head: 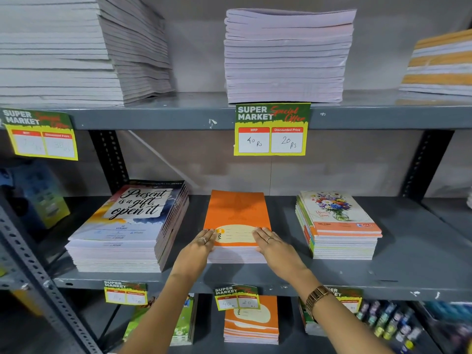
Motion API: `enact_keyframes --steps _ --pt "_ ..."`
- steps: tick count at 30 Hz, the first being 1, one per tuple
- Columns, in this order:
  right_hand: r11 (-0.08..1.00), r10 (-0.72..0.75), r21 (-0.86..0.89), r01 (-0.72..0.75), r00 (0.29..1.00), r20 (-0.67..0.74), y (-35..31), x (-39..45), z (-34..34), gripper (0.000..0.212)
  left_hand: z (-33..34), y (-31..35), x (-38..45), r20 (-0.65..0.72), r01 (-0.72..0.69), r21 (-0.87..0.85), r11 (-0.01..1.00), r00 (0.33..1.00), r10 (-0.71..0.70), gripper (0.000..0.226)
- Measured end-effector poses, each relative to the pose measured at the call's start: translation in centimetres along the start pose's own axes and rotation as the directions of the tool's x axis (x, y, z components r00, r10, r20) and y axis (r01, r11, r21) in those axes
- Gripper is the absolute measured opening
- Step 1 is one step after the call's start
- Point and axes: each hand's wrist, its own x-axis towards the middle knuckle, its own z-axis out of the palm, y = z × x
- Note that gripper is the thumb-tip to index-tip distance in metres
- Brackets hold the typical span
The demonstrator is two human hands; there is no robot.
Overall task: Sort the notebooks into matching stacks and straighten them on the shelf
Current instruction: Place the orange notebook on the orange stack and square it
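A stack of orange notebooks (237,213) lies in the middle of the grey middle shelf (408,272). My left hand (201,245) rests flat on its front left corner, fingers together. My right hand (273,245) lies flat on the front right corner; both hands press against the stack's front edge. To the left sits a taller stack with a "Present is a gift, open it" cover (132,221), slightly fanned. On the right stands a stack topped by a flower-vase cover (337,221), its lower books a little askew.
The upper shelf (178,116) carries tall pale stacks (286,57), a leaning one (84,49) at left and orange-striped books (441,62) at right. Price tags (272,129) hang from shelf edges. The lower shelf holds more orange notebooks (251,325) and green ones (184,323). A perforated upright (33,272) stands left.
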Motion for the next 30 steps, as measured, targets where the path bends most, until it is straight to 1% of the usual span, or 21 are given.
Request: enact_keyframes --steps 6,12,13,15,17,19,20,23,26,28,30 --pt "1.000 0.010 0.024 -0.010 1.000 0.003 0.0 0.0 0.0 0.054 0.0 0.2 0.0 -0.003 0.012 -0.020 1.000 1.000 -0.013 0.065" --pt "0.999 0.015 0.041 -0.015 1.000 0.008 -0.1 -0.2 0.0 0.055 -0.3 0.9 -0.1 -0.042 0.058 -0.120 0.991 0.997 -0.063 0.055" --pt "0.998 0.011 0.057 -0.012 1.000 0.014 -0.1 -0.2 -0.1 0.056 -0.5 1.0 -0.1 -0.040 0.048 -0.104 0.993 0.998 -0.053 0.054" --pt "0.993 0.024 0.118 -0.027 0.999 0.021 0.0 -0.4 -0.5 0.064 -0.8 1.1 -0.2 -0.017 0.006 -0.014 1.000 1.000 -0.006 0.053" --pt "0.987 0.054 0.150 -0.051 0.998 -0.014 0.6 -0.7 -1.2 0.076 -1.0 1.0 -0.5 0.015 -0.008 0.044 0.999 1.000 0.008 0.058" --pt "0.992 0.059 0.114 -0.049 0.994 -0.090 1.5 -1.0 -2.2 0.085 -1.4 0.9 -0.7 0.021 -0.008 0.064 0.998 1.000 0.006 0.064" --pt "0.996 0.053 0.079 -0.043 0.991 -0.126 2.1 -1.3 -2.8 0.086 -1.5 1.0 -0.7 0.016 -0.018 0.075 0.997 1.000 0.017 0.066" --pt "0.997 0.074 -0.009 -0.078 0.974 -0.216 3.8 -2.2 -4.6 0.077 -2.3 2.0 -0.3 -0.027 -0.053 0.087 0.995 0.998 0.056 0.065" --pt "0.984 0.177 0.027 -0.177 0.941 -0.289 5.7 -3.6 -6.0 0.071 -2.7 3.9 0.7 -0.070 -0.083 0.079 0.993 0.994 0.088 0.062" --pt "0.973 0.229 0.051 -0.224 0.926 -0.302 7.2 -4.4 -6.5 0.067 -2.6 5.3 1.3 -0.080 -0.109 0.079 0.991 0.990 0.115 0.061" --pt "0.963 0.269 0.062 -0.263 0.920 -0.286 8.6 -5.3 -6.8 0.064 -2.3 6.8 2.0 -0.087 -0.128 0.056 0.990 0.987 0.132 0.060"
